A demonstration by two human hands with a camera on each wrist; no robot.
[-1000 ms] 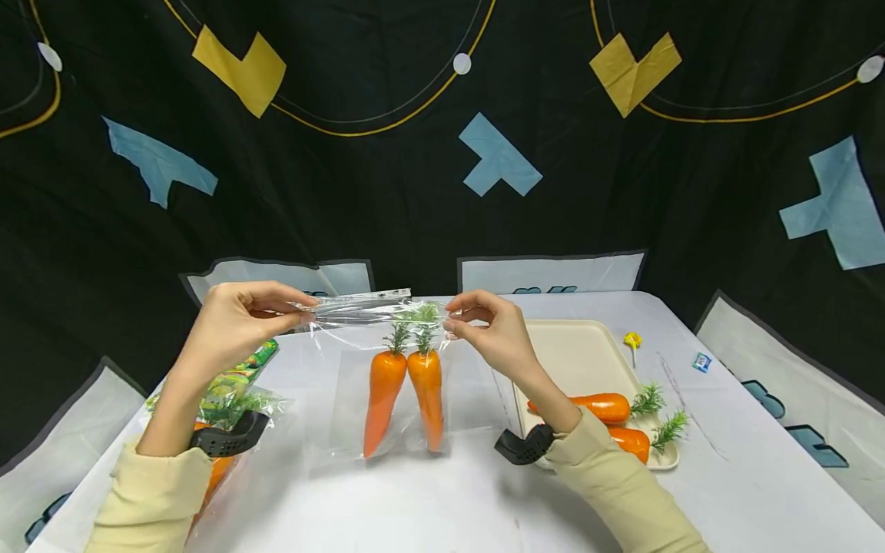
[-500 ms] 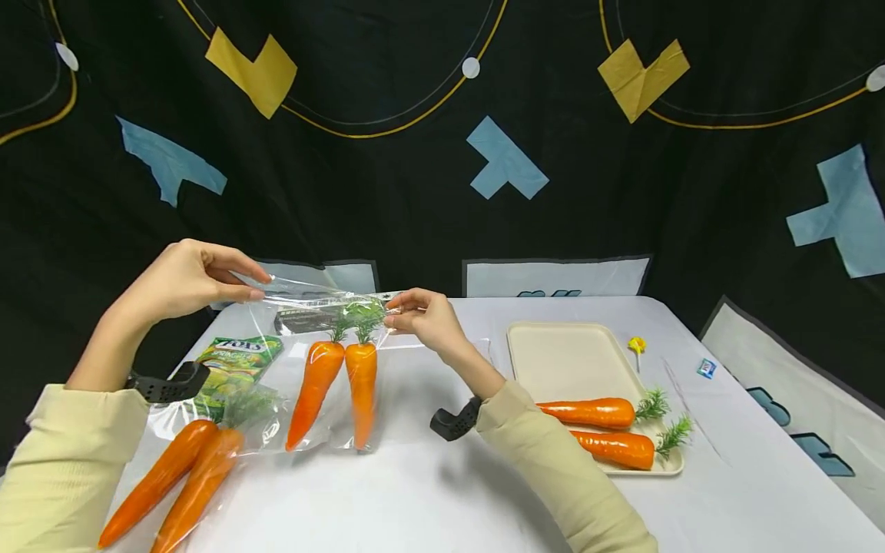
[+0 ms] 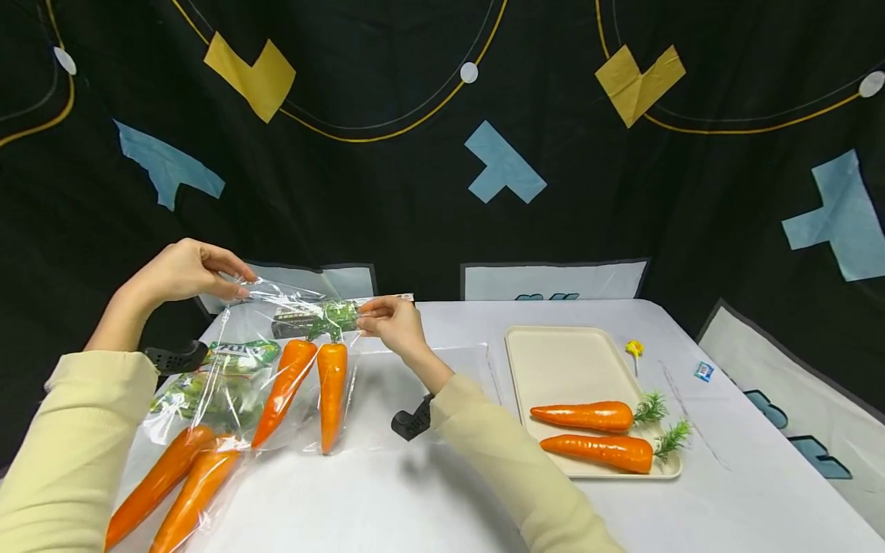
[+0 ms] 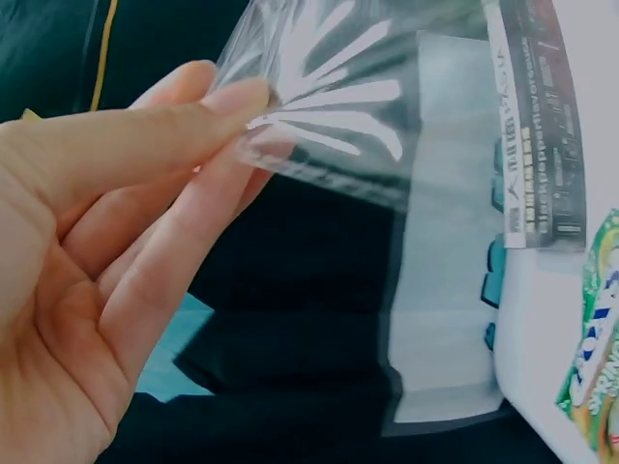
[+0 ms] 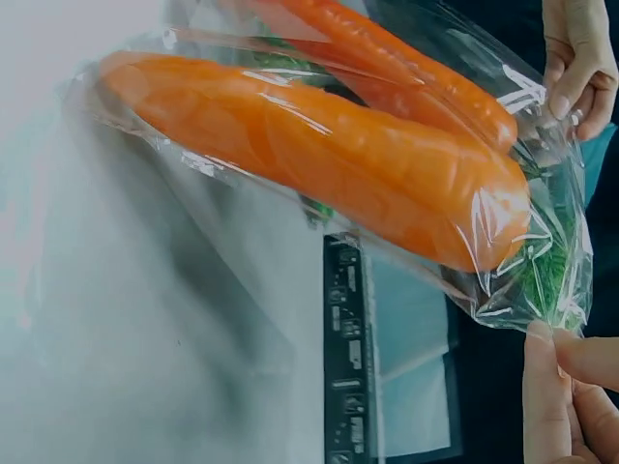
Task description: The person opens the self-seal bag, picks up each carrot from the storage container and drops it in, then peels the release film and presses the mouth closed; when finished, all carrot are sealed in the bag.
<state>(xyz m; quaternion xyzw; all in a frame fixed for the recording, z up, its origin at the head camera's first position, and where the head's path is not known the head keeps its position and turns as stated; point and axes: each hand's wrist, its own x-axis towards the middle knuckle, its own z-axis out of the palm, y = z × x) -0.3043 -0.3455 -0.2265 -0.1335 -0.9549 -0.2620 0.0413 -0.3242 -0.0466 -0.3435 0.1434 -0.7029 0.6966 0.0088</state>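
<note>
In the head view I hold up a clear plastic bag (image 4: 338, 106) with two orange carrots (image 3: 332, 395) with green tops inside. My left hand (image 3: 185, 270) pinches one upper corner between thumb and fingers. At the other corner, beside the green tops, my right hand (image 3: 396, 322) pinches the film. The right wrist view shows both carrots (image 5: 329, 155) lying against the film, tops toward the pinched edge. Beneath the left forearm, another clear bag with two carrots (image 3: 197, 491) lies on the table; the held bag partly overlaps it in view.
A green printed packet (image 3: 238, 355) and a dark printed strip-shaped package (image 3: 297, 321) lie behind the bags. On the right, a cream tray (image 3: 553, 365) bears two carrots (image 3: 598, 452). Beyond it are a yellow lollipop-like item (image 3: 634, 349) and a small blue packet (image 3: 704, 371).
Both hands have carried the bag of carrots leftward, toward the other bagged carrots. The left hand has risen. The right arm no longer covers the tray's carrots.
</note>
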